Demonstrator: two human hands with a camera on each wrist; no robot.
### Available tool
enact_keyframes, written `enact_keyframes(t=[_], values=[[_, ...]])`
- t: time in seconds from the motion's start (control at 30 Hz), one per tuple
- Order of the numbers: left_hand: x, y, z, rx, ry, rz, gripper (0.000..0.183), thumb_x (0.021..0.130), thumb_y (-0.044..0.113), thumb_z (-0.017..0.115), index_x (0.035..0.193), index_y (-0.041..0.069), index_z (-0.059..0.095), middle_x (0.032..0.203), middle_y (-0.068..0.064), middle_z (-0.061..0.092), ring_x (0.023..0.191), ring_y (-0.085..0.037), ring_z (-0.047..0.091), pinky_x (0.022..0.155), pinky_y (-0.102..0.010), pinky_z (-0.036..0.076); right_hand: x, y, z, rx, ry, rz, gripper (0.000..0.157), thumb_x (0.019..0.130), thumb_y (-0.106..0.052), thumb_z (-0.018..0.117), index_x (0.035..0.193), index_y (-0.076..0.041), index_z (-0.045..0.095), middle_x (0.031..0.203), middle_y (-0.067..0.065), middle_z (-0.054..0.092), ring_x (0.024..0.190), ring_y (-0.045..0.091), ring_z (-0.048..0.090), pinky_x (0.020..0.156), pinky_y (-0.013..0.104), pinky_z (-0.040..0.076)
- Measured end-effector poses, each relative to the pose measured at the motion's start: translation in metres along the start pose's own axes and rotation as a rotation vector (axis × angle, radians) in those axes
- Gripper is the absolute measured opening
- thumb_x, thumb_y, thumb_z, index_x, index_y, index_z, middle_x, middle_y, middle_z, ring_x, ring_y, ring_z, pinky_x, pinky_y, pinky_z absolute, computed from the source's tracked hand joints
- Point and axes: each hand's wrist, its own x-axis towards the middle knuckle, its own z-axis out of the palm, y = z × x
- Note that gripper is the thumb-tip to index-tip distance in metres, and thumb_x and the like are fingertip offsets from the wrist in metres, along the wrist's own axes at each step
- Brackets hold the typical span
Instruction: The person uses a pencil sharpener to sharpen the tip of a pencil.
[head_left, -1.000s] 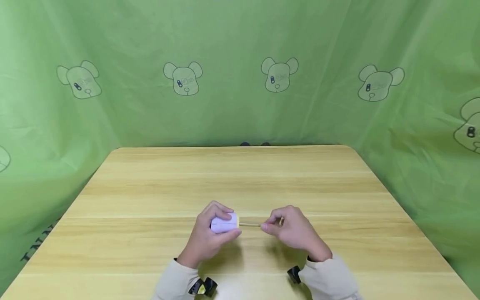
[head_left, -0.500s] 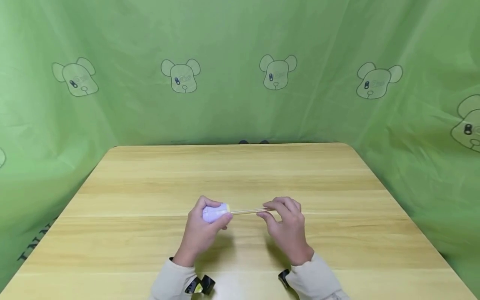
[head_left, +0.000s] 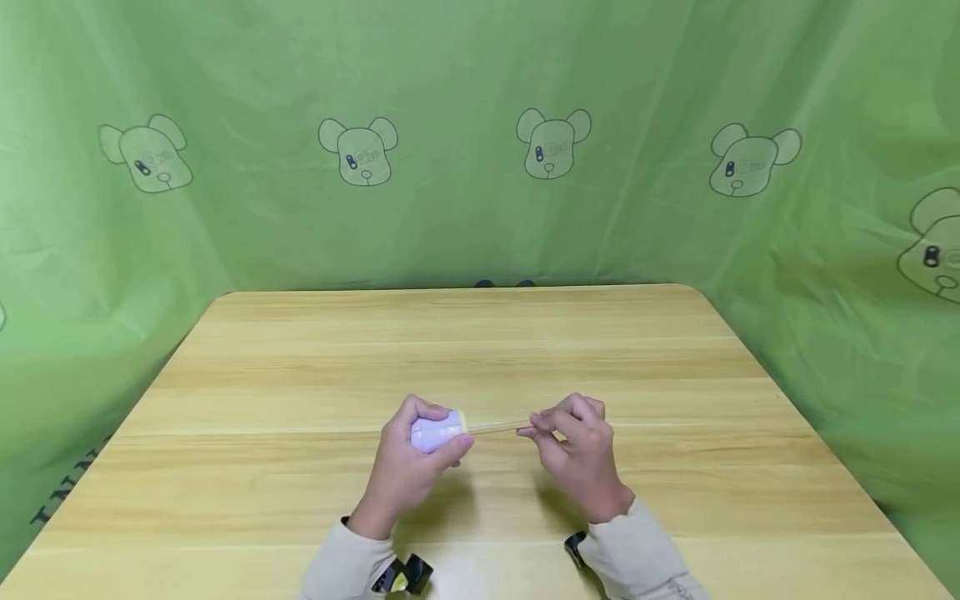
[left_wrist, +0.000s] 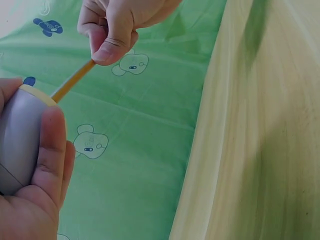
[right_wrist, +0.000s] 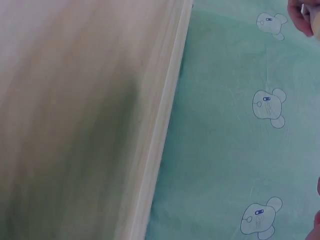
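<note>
My left hand (head_left: 401, 471) grips a small lavender pencil sharpener (head_left: 435, 432), rounded and with a pale yellow rim facing right. Out of that rimmed end runs a thin yellow pencil (head_left: 498, 427), its inner tip hidden inside. Thumb and fingers of my right hand (head_left: 583, 454) pinch the pencil's other end. Both hands are held above the table. In the left wrist view, the sharpener (left_wrist: 22, 135) lies against the left palm and the pencil (left_wrist: 74, 80) slants up to the right fingers. Only slivers of hands show at the right wrist view's edge.
A light wood-grain table (head_left: 465, 350) spreads under both hands. Green cloth (head_left: 450, 233) printed with bear heads hangs behind it and along its sides. Black straps with small devices (head_left: 405, 575) sit at the wrists.
Both hands moved slightly left and up, then a little back right. The right fingers shifted their pinch on the pencil, from a turned wrist to knuckles up. The pencil stays in the sharpener.
</note>
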Motion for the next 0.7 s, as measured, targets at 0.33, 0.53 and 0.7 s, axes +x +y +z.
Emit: enact_keyframes(t=[0.33, 0.53, 0.7], values=[[0.001, -0.010, 0.002, 0.161, 0.021, 0.239, 0.035, 0.072, 0.004, 0.082, 0.094, 0.004, 0.055, 0.103, -0.014, 0.061, 0.083, -0.025, 0.060, 0.063, -0.030, 0.057, 0.006, -0.002, -0.014, 0.043, -0.243, 0.159, 0.021, 0.061, -0.007, 0.089, 0.067, -0.004, 0.069, 0.066, -0.004, 0.060, 0.057, 0.008, 0.051, 0.061, 0.022, 0.032], [0.003, -0.016, -0.004, 0.172, -0.014, 0.386, 0.036, 0.068, 0.001, 0.085, 0.090, 0.007, 0.056, 0.102, -0.010, 0.062, 0.092, -0.026, 0.060, 0.073, -0.033, 0.057, 0.018, -0.014, -0.026, 0.065, -0.519, 0.422, 0.022, 0.070, -0.006, 0.085, 0.064, -0.015, 0.066, 0.069, -0.010, 0.064, 0.054, 0.001, 0.049, 0.046, 0.020, 0.041], [0.003, -0.016, -0.005, 0.136, -0.030, 0.357, 0.035, 0.071, 0.003, 0.084, 0.092, 0.006, 0.056, 0.103, -0.012, 0.062, 0.092, -0.028, 0.060, 0.072, -0.034, 0.058, 0.026, -0.017, -0.032, 0.057, -0.652, 0.577, 0.013, 0.076, -0.011, 0.083, 0.073, -0.016, 0.071, 0.074, -0.009, 0.066, 0.056, 0.003, 0.049, 0.048, 0.023, 0.043]])
